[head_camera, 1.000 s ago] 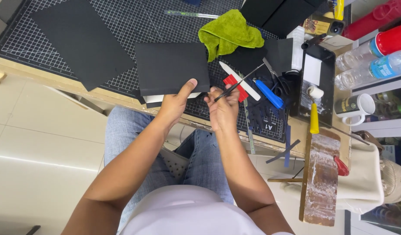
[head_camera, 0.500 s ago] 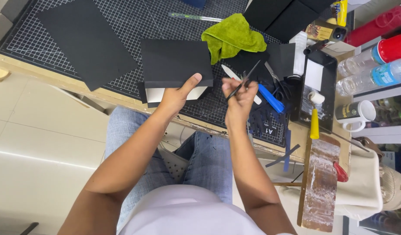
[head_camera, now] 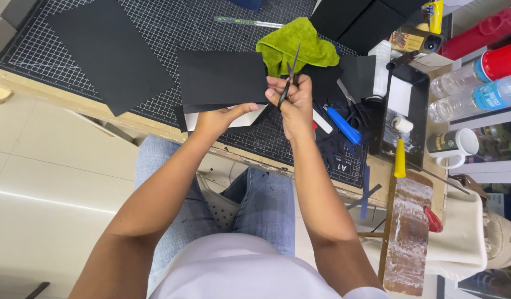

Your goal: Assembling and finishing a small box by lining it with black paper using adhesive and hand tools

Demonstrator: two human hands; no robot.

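Observation:
My left hand (head_camera: 219, 117) grips the lower edge of a black rectangular card (head_camera: 222, 77) with a white sheet (head_camera: 241, 119) under it, held up over the cutting mat (head_camera: 155, 27). In my right hand (head_camera: 293, 102) are black scissors (head_camera: 290, 75), blades pointing up and away, right at the card's right edge. The blades look nearly closed.
A large black sheet (head_camera: 108, 50) lies on the mat at left. A green cloth (head_camera: 297, 47), a blue utility knife (head_camera: 343, 124), a black tray (head_camera: 402, 111) with a yellow-handled roller (head_camera: 399, 152), a mug (head_camera: 452, 145) and bottles (head_camera: 477, 97) crowd the right side.
My hands have lifted the card higher over the mat. The scissors have swung from pointing right to pointing upward, now at the card's right edge.

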